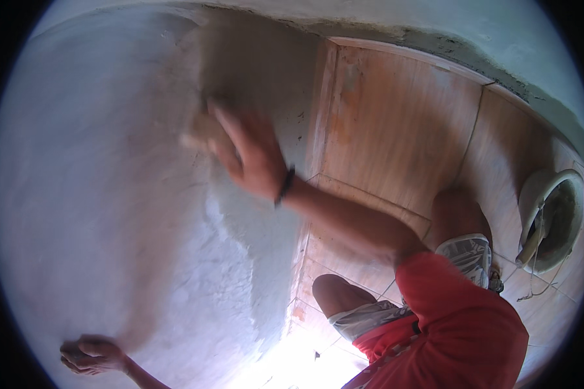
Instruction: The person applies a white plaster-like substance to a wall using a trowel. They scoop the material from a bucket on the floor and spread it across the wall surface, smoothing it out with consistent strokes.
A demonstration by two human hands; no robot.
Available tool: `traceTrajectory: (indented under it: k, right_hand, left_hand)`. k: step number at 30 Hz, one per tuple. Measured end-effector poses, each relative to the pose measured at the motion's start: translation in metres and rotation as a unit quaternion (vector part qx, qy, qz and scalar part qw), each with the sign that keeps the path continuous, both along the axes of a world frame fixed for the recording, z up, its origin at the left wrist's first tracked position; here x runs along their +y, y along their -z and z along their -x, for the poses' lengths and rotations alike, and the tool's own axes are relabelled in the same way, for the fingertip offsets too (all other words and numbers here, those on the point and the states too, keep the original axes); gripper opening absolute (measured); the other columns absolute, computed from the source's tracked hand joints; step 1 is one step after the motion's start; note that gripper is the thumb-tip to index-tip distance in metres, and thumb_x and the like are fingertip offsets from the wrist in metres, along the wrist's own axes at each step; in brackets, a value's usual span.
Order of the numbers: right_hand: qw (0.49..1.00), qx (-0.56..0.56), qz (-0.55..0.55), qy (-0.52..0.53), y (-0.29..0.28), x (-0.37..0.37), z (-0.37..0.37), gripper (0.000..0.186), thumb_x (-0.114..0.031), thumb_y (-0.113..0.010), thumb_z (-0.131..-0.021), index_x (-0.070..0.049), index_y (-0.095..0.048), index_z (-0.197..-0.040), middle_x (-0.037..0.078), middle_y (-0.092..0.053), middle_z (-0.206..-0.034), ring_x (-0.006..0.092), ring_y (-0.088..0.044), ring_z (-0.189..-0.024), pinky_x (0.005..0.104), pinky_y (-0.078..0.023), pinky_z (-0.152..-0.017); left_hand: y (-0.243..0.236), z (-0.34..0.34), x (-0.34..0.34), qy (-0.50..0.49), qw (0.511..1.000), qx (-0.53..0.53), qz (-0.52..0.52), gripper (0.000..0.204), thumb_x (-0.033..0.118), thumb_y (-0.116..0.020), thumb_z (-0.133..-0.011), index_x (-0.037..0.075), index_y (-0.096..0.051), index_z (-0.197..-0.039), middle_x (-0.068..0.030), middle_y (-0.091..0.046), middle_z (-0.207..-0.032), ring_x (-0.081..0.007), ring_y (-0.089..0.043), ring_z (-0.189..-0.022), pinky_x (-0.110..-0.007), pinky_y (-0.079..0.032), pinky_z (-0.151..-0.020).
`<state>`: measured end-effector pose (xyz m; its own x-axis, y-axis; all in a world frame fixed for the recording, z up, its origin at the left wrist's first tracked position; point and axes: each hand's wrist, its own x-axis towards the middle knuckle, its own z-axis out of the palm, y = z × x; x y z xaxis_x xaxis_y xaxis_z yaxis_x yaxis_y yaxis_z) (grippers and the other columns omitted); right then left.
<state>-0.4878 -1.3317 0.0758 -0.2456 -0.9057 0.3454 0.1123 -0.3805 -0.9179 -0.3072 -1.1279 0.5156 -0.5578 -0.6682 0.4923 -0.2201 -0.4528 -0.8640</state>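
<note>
1. A blurred tan block (203, 134) is sitting at the right hand's (252, 150) ten o'clock, by the plastered wall (194, 285).
2. This hand is grasping it.
3. At the view's eight o'clock, the left hand (96, 355) is curling; its hold I cannot tell.
4. A bucket (529, 194) is resting at three o'clock.

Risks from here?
Uneven finish: the right hand has a blurred block at the wall, whose ragged plaster edge might drag or crumble.

Spill: the bucket stands near the person's leg, a tool handle at its rim and a loose cord hanging down; a bump or snag could tip it.
</note>
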Motion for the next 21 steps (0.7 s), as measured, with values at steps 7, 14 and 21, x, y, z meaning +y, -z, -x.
traceTrajectory:
  k: [7,14,21]
  right_hand:
    - [0.958,-0.133,-0.254,-0.025,0.117,-0.033,0.041,0.053,-0.033,-0.060,-0.087,-0.003,-0.046,-0.128,0.016,-0.061,-0.109,0.0312,-0.059,-0.101,0.0405,-0.049,-0.084]
    - [0.993,0.053,0.101,-0.020,-0.034,-0.018,0.016,0.049,-0.018,-0.062,-0.085,-0.009,-0.046,-0.130,0.015,-0.058,-0.111,0.0272,-0.054,-0.101,0.0409,-0.043,-0.090]
    - [0.990,-0.049,-0.126,-0.028,0.051,-0.086,0.070,0.046,-0.022,-0.064,-0.085,-0.001,-0.049,-0.123,0.018,-0.059,-0.109,0.0288,-0.061,-0.096,0.0369,-0.051,-0.074]
  left_hand:
    - [0.001,0.009,-0.013,0.016,1.000,-0.014,-0.020,0.051,0.041,-0.051,-0.093,0.009,-0.041,-0.132,-0.0167,-0.046,-0.129,-0.0340,-0.044,-0.119,-0.052,-0.039,-0.093]
    - [0.000,0.003,-0.003,0.005,1.000,-0.005,-0.010,0.050,0.044,-0.045,-0.095,0.011,-0.042,-0.132,-0.0164,-0.043,-0.131,-0.0337,-0.044,-0.119,-0.053,-0.039,-0.093]
    - [-0.003,0.001,-0.007,0.010,1.000,0.007,-0.019,0.058,0.055,-0.035,-0.094,0.014,-0.037,-0.135,-0.0150,-0.042,-0.131,-0.0316,-0.040,-0.122,-0.051,-0.037,-0.095]
